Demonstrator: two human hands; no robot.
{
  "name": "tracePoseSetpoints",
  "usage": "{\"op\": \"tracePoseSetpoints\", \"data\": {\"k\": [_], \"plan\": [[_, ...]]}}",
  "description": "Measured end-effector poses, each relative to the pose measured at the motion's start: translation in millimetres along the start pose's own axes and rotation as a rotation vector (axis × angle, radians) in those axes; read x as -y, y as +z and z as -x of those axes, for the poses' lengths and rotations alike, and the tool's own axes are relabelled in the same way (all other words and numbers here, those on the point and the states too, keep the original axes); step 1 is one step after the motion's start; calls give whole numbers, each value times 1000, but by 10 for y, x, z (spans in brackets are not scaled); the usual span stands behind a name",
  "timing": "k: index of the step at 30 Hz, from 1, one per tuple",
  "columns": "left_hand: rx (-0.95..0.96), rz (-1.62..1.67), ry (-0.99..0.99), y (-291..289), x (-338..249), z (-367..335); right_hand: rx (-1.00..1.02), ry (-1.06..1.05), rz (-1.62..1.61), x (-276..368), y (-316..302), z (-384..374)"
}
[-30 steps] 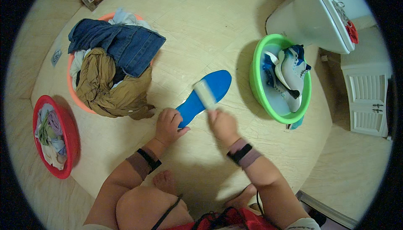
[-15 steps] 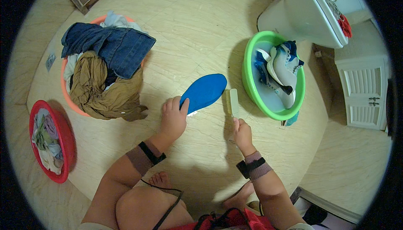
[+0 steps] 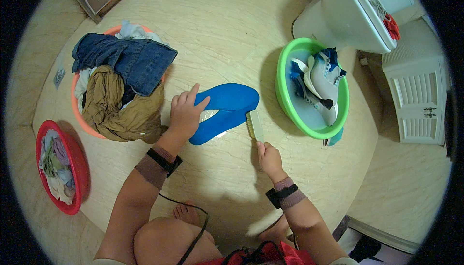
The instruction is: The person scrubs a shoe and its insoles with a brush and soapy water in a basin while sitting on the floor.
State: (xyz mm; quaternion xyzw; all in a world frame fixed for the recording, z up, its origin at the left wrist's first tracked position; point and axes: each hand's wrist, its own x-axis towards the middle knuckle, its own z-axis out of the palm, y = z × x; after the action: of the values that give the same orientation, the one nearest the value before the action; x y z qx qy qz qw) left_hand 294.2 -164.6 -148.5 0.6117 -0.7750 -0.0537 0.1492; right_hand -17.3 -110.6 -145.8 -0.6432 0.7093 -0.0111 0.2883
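Two blue shoe insoles lie on the floor in front of me, touching at their toe ends and parted toward the heels. My left hand (image 3: 185, 112) rests at the heel end of the upper insole (image 3: 229, 96), fingers spread and thumb stretched over it. Nearer to me is the lower insole (image 3: 217, 126), angled down to the left. A pale-handled scrub brush (image 3: 256, 126) is gripped in my right hand (image 3: 270, 161). Its bristles face left, close beside the toe end of the lower insole; whether they touch it I cannot tell.
To the right stands a green basin (image 3: 285, 100) of cloudy water with white-and-blue shoes (image 3: 323, 79), near a toilet (image 3: 355, 16). At left are an orange basin (image 3: 76, 103) heaped with clothes and a red basin (image 3: 79, 168) of laundry. A white cabinet (image 3: 415, 91) stands far right.
The insoles, earlier overlapping as one shape, have fanned apart, showing the lower one. My left hand has shifted up and left and spread its fingers. The brush has moved left and down.
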Motion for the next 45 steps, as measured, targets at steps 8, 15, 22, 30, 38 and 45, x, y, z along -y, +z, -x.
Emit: {"op": "tracePoseSetpoints", "data": {"k": [8, 15, 22, 30, 38, 45], "plan": [[52, -14, -73, 219, -68, 96, 13, -38, 62, 134, -115, 16], [-24, 367, -154, 285, -3, -83, 7, -8, 195, 258, -177, -8], [42, 413, -415, 397, 310, -161, 16, -11, 200, 186, -119, 45], [-41, 123, 67, 234, -157, -45, 34, 17, 170, 196, -91, 91], [-83, 69, -76, 286, 11, -152, 13, -6, 129, 187, -61, 55], [66, 316, 131, 292, -544, 640, -156, -156, 129, 339, -362, -827]]}}
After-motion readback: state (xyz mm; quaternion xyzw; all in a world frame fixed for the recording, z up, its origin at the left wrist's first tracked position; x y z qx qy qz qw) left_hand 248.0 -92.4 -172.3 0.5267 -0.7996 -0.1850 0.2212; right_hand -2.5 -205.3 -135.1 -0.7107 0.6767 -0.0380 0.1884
